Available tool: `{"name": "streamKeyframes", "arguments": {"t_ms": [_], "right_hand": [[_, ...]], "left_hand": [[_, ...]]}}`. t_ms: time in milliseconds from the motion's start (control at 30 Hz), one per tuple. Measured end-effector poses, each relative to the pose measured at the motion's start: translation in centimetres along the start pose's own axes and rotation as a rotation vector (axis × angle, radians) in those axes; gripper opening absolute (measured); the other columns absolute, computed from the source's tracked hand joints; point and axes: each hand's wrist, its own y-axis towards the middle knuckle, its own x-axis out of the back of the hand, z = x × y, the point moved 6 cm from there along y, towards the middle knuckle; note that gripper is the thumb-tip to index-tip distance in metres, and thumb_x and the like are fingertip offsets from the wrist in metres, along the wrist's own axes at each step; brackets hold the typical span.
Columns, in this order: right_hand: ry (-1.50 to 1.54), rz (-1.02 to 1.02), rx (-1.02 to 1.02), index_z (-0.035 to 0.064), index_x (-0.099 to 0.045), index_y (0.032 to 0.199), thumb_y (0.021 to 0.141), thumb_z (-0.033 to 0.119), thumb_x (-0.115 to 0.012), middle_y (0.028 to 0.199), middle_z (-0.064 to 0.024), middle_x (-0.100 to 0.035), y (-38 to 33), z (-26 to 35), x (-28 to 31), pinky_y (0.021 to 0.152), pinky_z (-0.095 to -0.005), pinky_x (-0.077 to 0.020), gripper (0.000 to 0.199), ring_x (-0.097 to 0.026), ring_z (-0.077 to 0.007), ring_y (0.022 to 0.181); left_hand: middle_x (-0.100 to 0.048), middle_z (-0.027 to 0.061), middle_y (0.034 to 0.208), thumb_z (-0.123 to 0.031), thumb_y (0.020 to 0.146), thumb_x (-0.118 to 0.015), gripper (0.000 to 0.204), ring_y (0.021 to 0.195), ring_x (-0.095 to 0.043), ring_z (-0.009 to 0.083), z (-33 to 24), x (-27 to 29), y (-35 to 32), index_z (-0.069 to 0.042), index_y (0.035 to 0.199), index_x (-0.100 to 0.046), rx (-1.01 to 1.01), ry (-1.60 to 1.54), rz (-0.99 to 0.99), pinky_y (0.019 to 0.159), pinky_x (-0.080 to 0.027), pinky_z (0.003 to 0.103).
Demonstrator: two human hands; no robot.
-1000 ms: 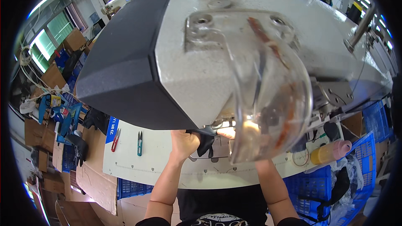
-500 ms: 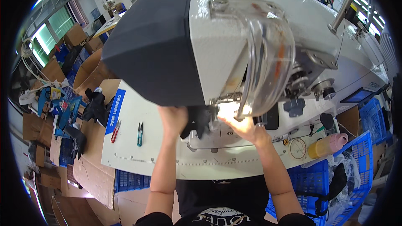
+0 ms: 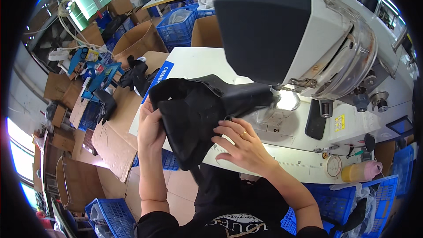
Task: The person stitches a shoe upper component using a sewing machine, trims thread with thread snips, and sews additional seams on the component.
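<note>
A black sewn fabric piece (image 3: 194,121), with a wide hollow end and a longer part reaching toward the sewing machine, hangs tilted over the table's front edge. My left hand (image 3: 151,128) is closed on its left side, thumb on the near face and the other fingers largely hidden. Against its right side rest the fingertips of my right hand (image 3: 240,143), whose fingers are stretched and apart. The large white-and-dark-grey sewing machine (image 3: 269,31) stands beyond, its lamp (image 3: 288,100) lit above the needle area. The far tip of the piece lies close to that light.
A white table (image 3: 194,57) with a ruler scale runs under the machine. At its right are a pink-capped bottle (image 3: 361,172) and blue crates (image 3: 376,202). Black gloves (image 3: 105,105) lie to the left on cardboard (image 3: 116,145). Another blue crate (image 3: 110,218) is on the floor.
Both hands have come away from under the machine head toward me and to the left, bringing the black fabric piece out. The view has turned left. The right hand's fingers now show spread.
</note>
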Motion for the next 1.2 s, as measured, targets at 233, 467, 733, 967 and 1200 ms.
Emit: {"name": "streamKeyframes", "arguments": {"t_ms": [233, 467, 733, 967, 1200], "right_hand": [[0.377, 0.095, 0.045, 0.006, -0.062, 0.095, 0.077, 0.016, -0.075, 0.088, -0.0051, -0.053, 2.1, 3.6, -0.6, 0.073, -0.0336, -0.0461, 0.024, -0.056, -0.0234, 0.08], [0.755, 0.103, -0.663, 0.0007, -0.06, 0.098, 0.087, 0.008, -0.066, 0.084, -0.0084, -0.055, -3.1, -1.5, 4.0, 0.066, -0.028, -0.0436, 0.015, -0.057, -0.0179, 0.075], [0.726, -0.394, -0.858, -0.0022, -0.059, 0.096, 0.093, 0.008, -0.06, 0.09, -0.0022, -0.054, -8.9, -6.9, 7.0, 0.075, -0.0208, -0.0424, 0.01, -0.053, -0.007, 0.083], [0.896, -0.557, -0.922, -0.0038, -0.058, 0.108, 0.095, 0.006, -0.058, 0.098, -0.0024, -0.059, -10.2, -7.6, 5.1, 0.076, -0.0197, -0.043, 0.017, -0.054, -0.0056, 0.086], [0.774, -0.556, -0.892, -0.0035, -0.053, 0.116, 0.094, -0.001, -0.055, 0.104, -0.0057, -0.058, -10.5, -8.6, 4.1, 0.078, -0.023, -0.0465, 0.023, -0.056, -0.0096, 0.092]], "left_hand": [[-0.048, 0.0186, 0.137, -0.024, 0.084, -0.067, 0.064, 0.127, -0.046, 0.0257, -6.9, -3.2, -3.2, 0.004, 0.136, -0.041, -0.824, 0.548, -0.066, 0.107, -0.031, 0.042], [-0.066, 0.0103, 0.102, -0.03, 0.077, -0.075, 0.058, 0.095, -0.063, 0.0197, 4.1, -10.2, -1.3, -0.001, 0.123, -0.054, 0.063, 0.807, 1.046, 0.09, -0.046, 0.033], [-0.06, 0.0146, 0.112, -0.021, 0.089, -0.064, 0.051, 0.107, -0.057, 0.0228, 11.2, -14.8, 2.2, 0.01, 0.125, -0.048, 0.162, 0.267, 0.766, 0.096, -0.043, 0.035], [-0.065, 0.0077, 0.092, -0.006, 0.085, -0.062, 0.017, 0.081, -0.061, 0.0131, 12.3, -15.5, 3.4, 0.004, 0.099, -0.063, 0.187, 0.413, 0.546, 0.069, -0.049, 0.026], [-0.063, 0.0046, 0.084, 0.001, 0.087, -0.056, 0.011, 0.08, -0.059, 0.0145, 14.5, -14.9, 7.3, 0.002, 0.093, -0.065, 0.222, 0.392, 0.48, 0.069, -0.049, 0.031]]}}
